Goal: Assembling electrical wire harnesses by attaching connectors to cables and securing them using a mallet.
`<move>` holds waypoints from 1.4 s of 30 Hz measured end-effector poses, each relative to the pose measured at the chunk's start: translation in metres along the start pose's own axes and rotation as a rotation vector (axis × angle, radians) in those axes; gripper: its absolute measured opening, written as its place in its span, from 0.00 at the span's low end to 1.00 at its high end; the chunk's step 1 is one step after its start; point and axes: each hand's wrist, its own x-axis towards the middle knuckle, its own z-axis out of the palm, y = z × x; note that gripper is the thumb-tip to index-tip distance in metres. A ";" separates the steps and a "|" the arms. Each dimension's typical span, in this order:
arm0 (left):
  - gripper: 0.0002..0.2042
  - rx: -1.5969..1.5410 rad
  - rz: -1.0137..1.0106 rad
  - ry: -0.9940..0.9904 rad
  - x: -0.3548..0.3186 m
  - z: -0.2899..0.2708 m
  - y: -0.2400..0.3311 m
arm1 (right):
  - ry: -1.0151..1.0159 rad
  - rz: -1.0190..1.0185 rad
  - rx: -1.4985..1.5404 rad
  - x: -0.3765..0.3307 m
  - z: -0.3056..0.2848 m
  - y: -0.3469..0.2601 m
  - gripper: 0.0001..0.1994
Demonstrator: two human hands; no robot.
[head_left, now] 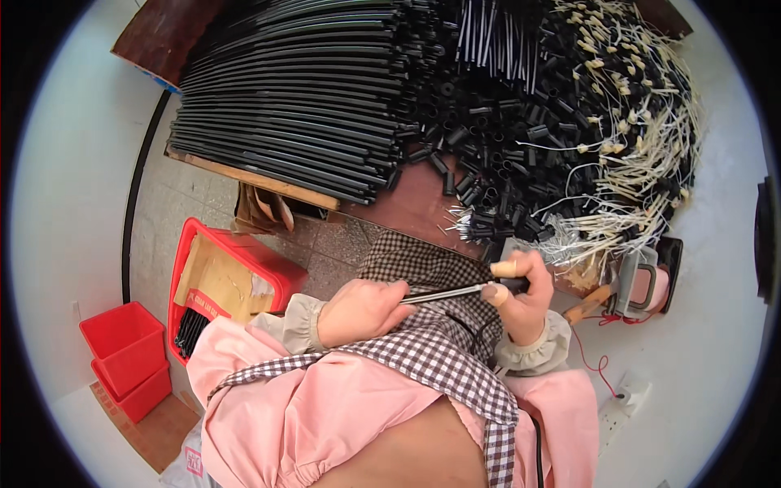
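Observation:
A thin, shiny metal rod [447,294] spans the space between my hands, above my lap. My left hand [358,312] is closed around its left end. At the other end, my right hand [529,302] grips a short black cylindrical piece [514,285] with thumb and fingers, where the rod meets it. Whether the rod sits inside that piece cannot be made out. Tan wraps cover some fingertips of the right hand. Beyond my hands, short black tubes [488,195] lie loose on the brown table [415,191], with small silvery pins [462,224] near its front edge.
Long black rods [285,114] are stacked at the table's left. White wires with cream connectors [626,154] heap at the right. A red bin [281,272] holding cardboard and black rods stands at left, near stacked red containers [122,333]. A grey handled device [639,281] sits right.

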 end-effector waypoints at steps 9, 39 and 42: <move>0.14 -0.093 -0.047 -0.275 -0.001 0.013 -0.064 | -0.021 -0.028 -0.730 0.024 0.036 0.025 0.06; 0.10 0.282 0.092 -0.008 0.103 0.037 0.030 | 0.433 0.325 -0.096 -0.045 -0.046 0.077 0.05; 0.11 0.273 0.101 0.005 0.106 0.036 0.030 | 0.414 0.230 -0.314 -0.043 -0.045 0.073 0.05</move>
